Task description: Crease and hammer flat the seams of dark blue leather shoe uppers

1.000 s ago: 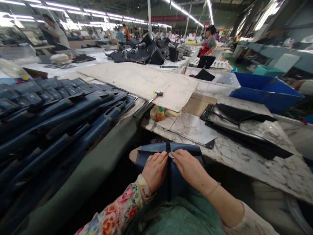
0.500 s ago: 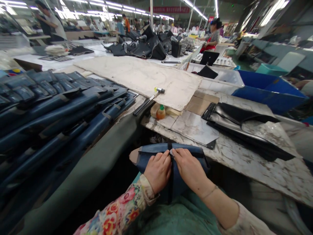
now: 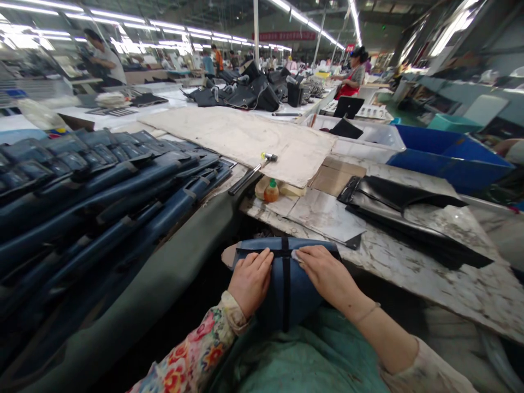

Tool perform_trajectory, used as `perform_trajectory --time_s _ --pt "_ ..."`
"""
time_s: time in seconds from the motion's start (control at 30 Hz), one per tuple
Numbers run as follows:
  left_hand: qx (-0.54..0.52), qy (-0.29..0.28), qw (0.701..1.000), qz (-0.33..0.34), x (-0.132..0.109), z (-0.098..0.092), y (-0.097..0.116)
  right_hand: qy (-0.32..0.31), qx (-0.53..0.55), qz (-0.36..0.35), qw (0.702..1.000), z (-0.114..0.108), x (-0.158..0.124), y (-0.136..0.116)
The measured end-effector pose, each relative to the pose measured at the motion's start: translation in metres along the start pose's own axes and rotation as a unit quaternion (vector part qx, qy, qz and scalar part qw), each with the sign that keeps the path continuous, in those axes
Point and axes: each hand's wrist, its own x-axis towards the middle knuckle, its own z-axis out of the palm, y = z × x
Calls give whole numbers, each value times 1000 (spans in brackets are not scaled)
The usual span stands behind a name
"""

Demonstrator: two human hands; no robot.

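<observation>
A blue leather-like panel [image 3: 272, 289] with crossed black strips lies across my lap, against a green apron [image 3: 327, 355]. My left hand [image 3: 251, 278] rests on its left half, fingers stretched out and lying along the black cross strip; its thumb is hidden. On the other side of the upright strip, my right hand [image 3: 325, 270] pinches a small white wad [image 3: 295, 255], perhaps cloth, pressed to the panel beside the crossing. A tan flap [image 3: 229, 255] sticks out at the panel's left end.
Rows of blue pieces [image 3: 102, 196] cover the left table. A hammer [image 3: 251, 174] and an orange bottle with green cap [image 3: 271, 191] lie ahead. Black pieces [image 3: 409, 213] rest on the stained right table [image 3: 442, 284]. Behind are a white bin [image 3: 368, 143], a blue bin [image 3: 450, 158] and people working.
My hands have moved apart from the strip crossing: the left hand leftward, the right hand with the white wad slightly rightward. The crossing now shows between them. The view has tilted up a little.
</observation>
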Motion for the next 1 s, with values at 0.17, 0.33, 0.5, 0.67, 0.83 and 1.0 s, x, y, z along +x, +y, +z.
perform_trajectory --time_s 0.17,0.33,0.5,0.67,0.83,1.0 --pt "19 -1 1000 -10 -4 -1 0 -5 40 -57 998 6 20 -17" --pt "37 9 999 -22 -8 -2 -7 -22 52 -60 997 23 31 -28" --pt "63 33 997 -35 -16 -4 -23 -44 59 -76 994 31 48 -39" --pt "67 35 996 -56 -22 -10 -39 -68 68 -90 991 36 67 -53" --pt "53 27 994 -95 -30 -15 -55 -88 72 -111 987 44 85 -68" --pt "40 17 992 -119 -36 -11 -58 -84 64 -118 987 49 89 -75"
